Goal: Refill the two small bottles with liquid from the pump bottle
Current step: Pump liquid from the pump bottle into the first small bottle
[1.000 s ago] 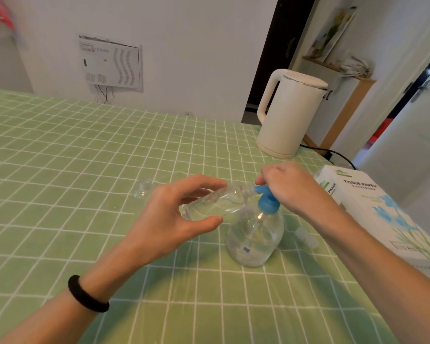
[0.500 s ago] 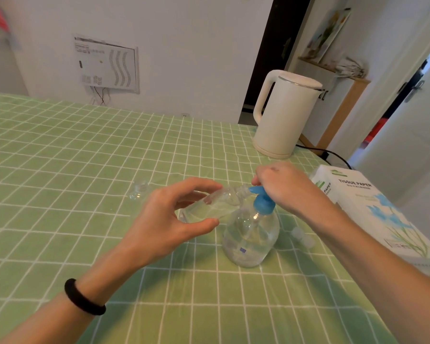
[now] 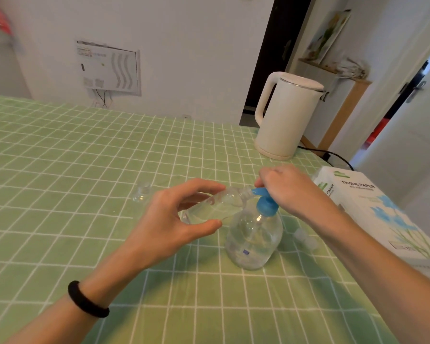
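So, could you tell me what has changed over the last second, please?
Nothing visibly moved, apart from a slight camera shift. The left hand still holds the small bottle tilted, mouth at the blue spout, and the right hand still grips the top of the pump bottle.

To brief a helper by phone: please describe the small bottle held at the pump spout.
On the green tablecloth, before the white kettle, stands a pump bottle with a blue head. The small bottle is the clear one that the left hand holds tilted, mouth at the blue spout; other clear things lie on the cloth.
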### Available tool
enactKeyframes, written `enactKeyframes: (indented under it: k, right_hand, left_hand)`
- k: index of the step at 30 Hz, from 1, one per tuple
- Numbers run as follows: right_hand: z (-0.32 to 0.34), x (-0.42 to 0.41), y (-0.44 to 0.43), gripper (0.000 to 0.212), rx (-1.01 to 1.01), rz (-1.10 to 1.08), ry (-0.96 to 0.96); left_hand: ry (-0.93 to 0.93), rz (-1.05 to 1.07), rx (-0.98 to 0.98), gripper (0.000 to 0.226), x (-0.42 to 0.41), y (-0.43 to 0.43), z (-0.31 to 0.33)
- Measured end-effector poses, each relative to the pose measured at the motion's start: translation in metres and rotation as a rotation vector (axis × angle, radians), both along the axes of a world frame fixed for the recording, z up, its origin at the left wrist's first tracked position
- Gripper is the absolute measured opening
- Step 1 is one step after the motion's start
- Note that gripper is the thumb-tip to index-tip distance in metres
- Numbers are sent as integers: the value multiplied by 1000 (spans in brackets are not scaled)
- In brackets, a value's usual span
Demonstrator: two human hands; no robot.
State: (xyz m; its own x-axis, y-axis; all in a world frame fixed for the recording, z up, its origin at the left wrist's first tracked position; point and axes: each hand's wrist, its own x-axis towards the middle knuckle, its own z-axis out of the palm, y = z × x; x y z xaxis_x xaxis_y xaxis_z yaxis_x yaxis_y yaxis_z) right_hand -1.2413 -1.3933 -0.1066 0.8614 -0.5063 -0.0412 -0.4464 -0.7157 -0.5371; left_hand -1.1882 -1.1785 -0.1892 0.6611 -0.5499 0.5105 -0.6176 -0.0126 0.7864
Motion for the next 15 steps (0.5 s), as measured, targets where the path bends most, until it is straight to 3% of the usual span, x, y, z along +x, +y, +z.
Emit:
enactKeyframes:
  k: [10, 15]
  right_hand:
    - [8, -2, -3, 49, -30, -1, -59]
    - [2, 0, 1, 49, 7, 7, 2]
  left_hand:
    - [-4, -32, -14, 51, -2, -2, 2]
    - [-10, -10, -11, 56, 0, -2, -1]
